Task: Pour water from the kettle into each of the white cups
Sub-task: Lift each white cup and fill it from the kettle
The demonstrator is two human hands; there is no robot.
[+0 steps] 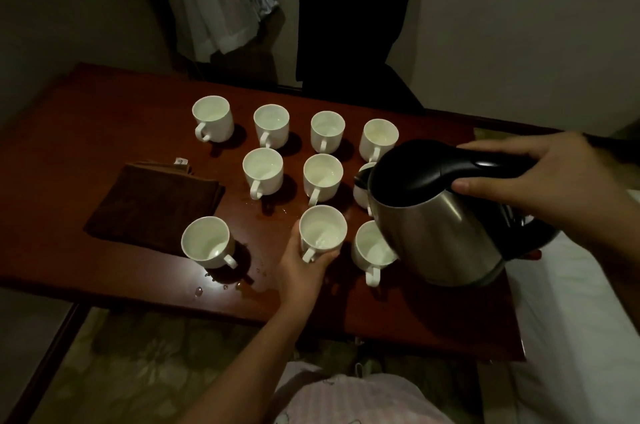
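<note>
Several white cups stand in rows on a dark red wooden table (104, 118). My right hand (533, 181) grips the black handle of a steel kettle (440, 226), which is held tilted to the left above the right-hand cups. Its black spout (362, 179) hangs over a cup (362, 195) that it mostly hides. My left hand (301, 267) holds the front middle cup (322, 229) from below and the left. That cup has water in it. Another cup (372, 252) stands just under the kettle's body.
A folded brown cloth (156, 201) lies on the table's left side. Water drops and a small puddle (239, 285) sit near the front edge, by the front left cup (206, 243). A dark chair (356, 42) stands behind the table, and white bedding (571, 319) lies at the right.
</note>
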